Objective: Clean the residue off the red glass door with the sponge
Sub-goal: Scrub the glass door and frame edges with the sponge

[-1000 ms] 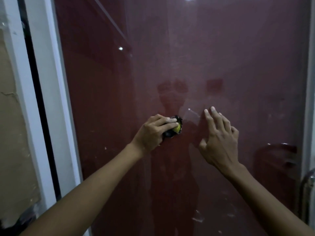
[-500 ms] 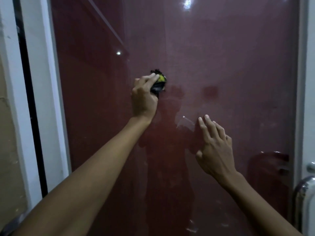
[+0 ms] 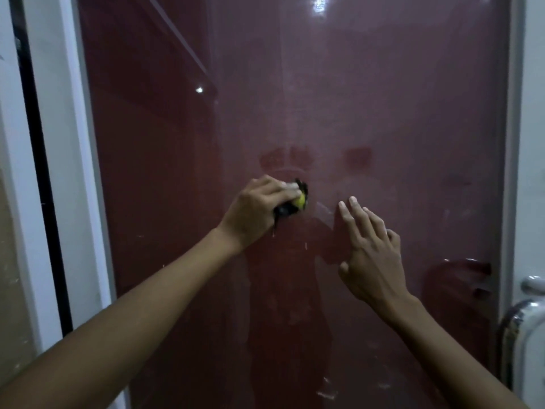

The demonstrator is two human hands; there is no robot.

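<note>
Careful: your left hand (image 3: 256, 211) grips the sponge (image 3: 292, 202) against the red glass door (image 3: 383, 113) at mid-frame, while your right hand (image 3: 371, 249) lies open, fingers flat on the glass. Leaning on wet glass, that palm could slip or smear fresh prints

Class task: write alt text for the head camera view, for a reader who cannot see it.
A person's left hand presses a yellow and black sponge against a hazy red glass door, while the right hand rests open on the glass beside it. White specks dot the lower pane, and a metal handle shows at the right edge.
</note>
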